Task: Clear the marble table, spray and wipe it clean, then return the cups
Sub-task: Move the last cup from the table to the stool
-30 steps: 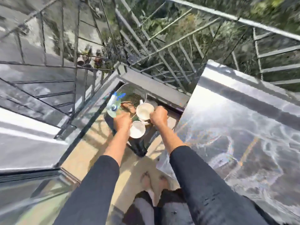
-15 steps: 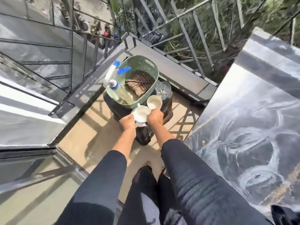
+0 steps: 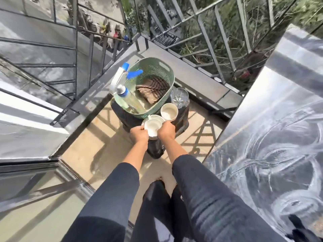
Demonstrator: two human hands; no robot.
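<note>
Person is standing on a balcony, looking down; both forearms are reaching toward 12 o'clock.

- Left hand point(image 3: 139, 135) is curling round the 9 o'clock edge of a white cup on its saucer point(image 3: 153, 126) and gripping it.
- Right hand point(image 3: 166, 131) is curling into a fist, knuckles up, and pressing against the 3 o'clock edge of that same stack. A second white cup point(image 3: 169, 110) is sitting touching this hand at its 12 o'clock. The fingers are hidden underneath, so I cannot tell which of the two it is gripping.
- Both cups are sitting over a black mesh stool point(image 3: 182, 123), off the marble worktop point(image 3: 272, 137).
- The worktop is filling the 3 o'clock side of the view, glossy grey, with swirled streaks showing on it.
- A green perforated basket point(image 3: 158, 66) is resting on the stool at 12 o'clock of the cups, touching them.
- A spray bottle point(image 3: 130, 99) with a white and blue trigger head is leaning inside the basket against its 9 o'clock wall.
- A brown striped cloth point(image 3: 152, 90) is lying crumpled in the basket at 3 o'clock of the bottle.
- A clear glass point(image 3: 180, 96) is standing just outside the basket's 3 o'clock rim, at 1 o'clock of the second cup.
- A metal railing point(image 3: 206, 37) is running beyond the basket, with greenery showing below it.
</note>
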